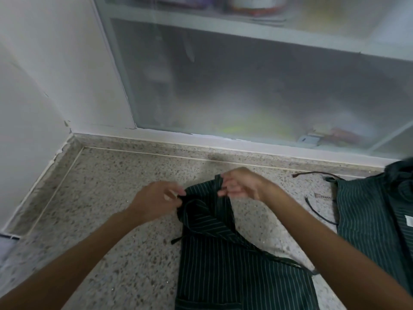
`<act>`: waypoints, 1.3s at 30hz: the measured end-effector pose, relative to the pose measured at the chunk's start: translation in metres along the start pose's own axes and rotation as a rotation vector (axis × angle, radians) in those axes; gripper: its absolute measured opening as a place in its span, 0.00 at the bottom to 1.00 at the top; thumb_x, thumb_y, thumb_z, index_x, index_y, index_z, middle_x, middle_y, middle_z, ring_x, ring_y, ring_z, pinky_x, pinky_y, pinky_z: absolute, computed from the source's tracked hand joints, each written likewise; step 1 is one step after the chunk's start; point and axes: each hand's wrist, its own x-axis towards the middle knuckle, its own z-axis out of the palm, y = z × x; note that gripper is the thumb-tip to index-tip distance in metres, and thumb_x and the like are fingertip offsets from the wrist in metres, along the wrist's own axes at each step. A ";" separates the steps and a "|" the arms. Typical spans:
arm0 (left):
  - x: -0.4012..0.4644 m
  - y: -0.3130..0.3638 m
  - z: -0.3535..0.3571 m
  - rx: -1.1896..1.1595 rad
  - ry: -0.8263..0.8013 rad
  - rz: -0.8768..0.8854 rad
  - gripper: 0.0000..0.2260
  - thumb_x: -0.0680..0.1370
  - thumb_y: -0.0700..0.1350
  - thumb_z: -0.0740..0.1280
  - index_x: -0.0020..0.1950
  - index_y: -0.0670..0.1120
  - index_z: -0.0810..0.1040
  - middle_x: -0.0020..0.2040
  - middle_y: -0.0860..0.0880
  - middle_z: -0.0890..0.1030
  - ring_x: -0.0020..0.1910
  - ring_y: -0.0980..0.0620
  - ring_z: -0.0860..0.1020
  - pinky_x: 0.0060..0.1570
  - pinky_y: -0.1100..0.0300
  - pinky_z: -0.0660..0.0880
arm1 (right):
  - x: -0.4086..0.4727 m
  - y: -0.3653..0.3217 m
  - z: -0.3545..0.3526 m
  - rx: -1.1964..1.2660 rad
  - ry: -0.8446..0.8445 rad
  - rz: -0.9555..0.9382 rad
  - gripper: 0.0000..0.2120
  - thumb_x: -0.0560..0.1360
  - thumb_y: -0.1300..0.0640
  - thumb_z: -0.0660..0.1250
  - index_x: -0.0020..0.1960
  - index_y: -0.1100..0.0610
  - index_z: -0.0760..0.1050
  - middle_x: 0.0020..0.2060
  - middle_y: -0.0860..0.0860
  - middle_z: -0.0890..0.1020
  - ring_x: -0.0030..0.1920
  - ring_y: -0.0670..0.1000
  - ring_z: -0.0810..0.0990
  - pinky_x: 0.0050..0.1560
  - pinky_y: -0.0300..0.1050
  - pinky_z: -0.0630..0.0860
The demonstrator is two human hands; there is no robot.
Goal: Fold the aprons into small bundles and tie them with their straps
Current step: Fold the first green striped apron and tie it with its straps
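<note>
Speckled floor [111, 220] bears 2 striped aprons [223, 265], strap [317, 211] between.

Speckled terrazzo floor [125, 222] — two striped aprons on it

A dark pinstriped apron [232, 271] lies spread near the middle of the floor; a second striped apron [368, 215] lies at the right edge — its thin straps [317, 211] trail loose on the floor between them.

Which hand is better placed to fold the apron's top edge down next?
Probably the right hand: it pinches the top edge of the striped apron at its highest point. The left hand grips the strap at the side corner.
</note>
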 end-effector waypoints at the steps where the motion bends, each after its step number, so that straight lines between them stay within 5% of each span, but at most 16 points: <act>1: 0.006 0.011 -0.006 -0.142 -0.002 -0.027 0.06 0.69 0.56 0.70 0.46 0.61 0.78 0.51 0.60 0.80 0.47 0.60 0.79 0.53 0.58 0.75 | 0.000 -0.013 -0.008 0.176 -0.003 0.014 0.07 0.80 0.61 0.59 0.45 0.61 0.72 0.32 0.53 0.80 0.27 0.46 0.80 0.25 0.34 0.75; 5: 0.040 0.053 -0.022 -0.079 -0.261 -0.081 0.24 0.66 0.66 0.71 0.57 0.57 0.76 0.52 0.62 0.76 0.51 0.59 0.76 0.54 0.58 0.72 | 0.016 -0.051 -0.018 0.772 -0.092 0.104 0.11 0.80 0.61 0.59 0.39 0.61 0.72 0.18 0.48 0.71 0.16 0.43 0.65 0.18 0.30 0.61; 8: 0.069 0.060 -0.026 0.096 -0.088 0.049 0.10 0.72 0.52 0.72 0.49 0.48 0.84 0.47 0.52 0.84 0.44 0.56 0.80 0.46 0.64 0.73 | 0.013 -0.067 -0.024 0.886 -0.145 0.000 0.07 0.79 0.59 0.60 0.50 0.64 0.73 0.27 0.52 0.79 0.22 0.43 0.72 0.25 0.30 0.70; 10: 0.079 0.059 -0.031 0.181 0.017 0.052 0.05 0.74 0.45 0.70 0.45 0.46 0.85 0.44 0.48 0.84 0.44 0.52 0.81 0.45 0.61 0.74 | 0.002 -0.064 -0.031 0.660 -0.132 -0.042 0.13 0.78 0.55 0.63 0.57 0.63 0.73 0.44 0.57 0.83 0.33 0.48 0.81 0.31 0.35 0.79; 12: 0.080 0.055 -0.032 0.223 0.071 0.002 0.07 0.74 0.46 0.68 0.39 0.45 0.82 0.42 0.47 0.83 0.45 0.48 0.80 0.45 0.58 0.74 | -0.006 -0.044 -0.033 0.149 0.045 -0.069 0.11 0.78 0.53 0.63 0.55 0.59 0.75 0.54 0.59 0.81 0.38 0.50 0.83 0.32 0.38 0.79; 16: 0.064 0.032 -0.010 0.327 -0.043 -0.102 0.13 0.73 0.60 0.67 0.34 0.53 0.77 0.41 0.51 0.81 0.43 0.51 0.79 0.43 0.60 0.73 | 0.000 0.021 -0.004 -0.638 0.142 -0.041 0.21 0.76 0.45 0.64 0.49 0.65 0.80 0.36 0.56 0.83 0.31 0.49 0.83 0.30 0.37 0.77; 19: 0.053 0.019 0.013 0.322 -0.105 -0.063 0.11 0.73 0.57 0.69 0.50 0.52 0.80 0.47 0.53 0.81 0.46 0.54 0.79 0.45 0.62 0.73 | 0.024 0.048 0.022 -0.942 0.159 -0.104 0.18 0.78 0.44 0.60 0.40 0.58 0.74 0.28 0.51 0.73 0.29 0.49 0.77 0.26 0.39 0.70; 22: 0.055 0.013 0.024 0.236 -0.117 0.092 0.21 0.75 0.53 0.68 0.67 0.55 0.70 0.54 0.54 0.75 0.49 0.56 0.74 0.46 0.63 0.70 | 0.034 0.044 0.025 -0.526 0.183 0.027 0.20 0.82 0.48 0.52 0.39 0.61 0.70 0.31 0.55 0.74 0.28 0.51 0.76 0.20 0.39 0.73; 24: 0.059 0.010 0.026 0.353 -0.188 0.173 0.20 0.77 0.53 0.64 0.69 0.56 0.69 0.51 0.53 0.74 0.49 0.56 0.72 0.44 0.62 0.69 | 0.035 0.043 0.020 -0.433 0.190 0.068 0.19 0.82 0.52 0.54 0.44 0.65 0.74 0.36 0.58 0.78 0.32 0.55 0.79 0.26 0.40 0.76; 26: 0.062 0.005 0.024 0.538 -0.233 0.218 0.15 0.77 0.52 0.65 0.64 0.55 0.75 0.52 0.52 0.76 0.54 0.53 0.73 0.46 0.60 0.70 | 0.037 0.050 0.018 -0.592 0.143 0.008 0.18 0.78 0.50 0.63 0.48 0.66 0.78 0.35 0.55 0.82 0.34 0.51 0.81 0.34 0.40 0.77; 29: 0.054 0.001 0.026 0.519 -0.164 0.282 0.07 0.73 0.48 0.70 0.51 0.54 0.81 0.49 0.54 0.77 0.51 0.57 0.72 0.39 0.67 0.67 | 0.042 0.058 0.025 -0.648 0.113 -0.066 0.15 0.73 0.52 0.70 0.44 0.66 0.81 0.17 0.43 0.74 0.19 0.39 0.72 0.26 0.30 0.69; 32: 0.043 -0.010 0.025 0.378 0.012 0.377 0.09 0.69 0.40 0.73 0.37 0.54 0.79 0.41 0.57 0.77 0.41 0.64 0.70 0.34 0.73 0.62 | 0.039 0.049 0.020 -0.204 0.090 0.053 0.09 0.70 0.55 0.74 0.43 0.60 0.79 0.29 0.48 0.79 0.27 0.41 0.75 0.25 0.31 0.70; 35: 0.034 -0.016 0.018 0.203 0.184 0.377 0.12 0.67 0.38 0.75 0.33 0.53 0.77 0.36 0.60 0.74 0.37 0.66 0.70 0.35 0.75 0.66 | 0.026 0.028 -0.008 0.318 0.022 0.150 0.17 0.67 0.55 0.76 0.52 0.60 0.77 0.44 0.53 0.81 0.35 0.46 0.76 0.30 0.35 0.73; 39: 0.035 -0.009 0.020 0.239 0.246 0.450 0.08 0.69 0.47 0.74 0.40 0.54 0.76 0.41 0.60 0.74 0.41 0.65 0.69 0.37 0.73 0.66 | 0.006 -0.022 -0.030 0.246 0.048 -0.023 0.19 0.72 0.54 0.70 0.60 0.60 0.73 0.39 0.52 0.79 0.27 0.43 0.77 0.26 0.34 0.73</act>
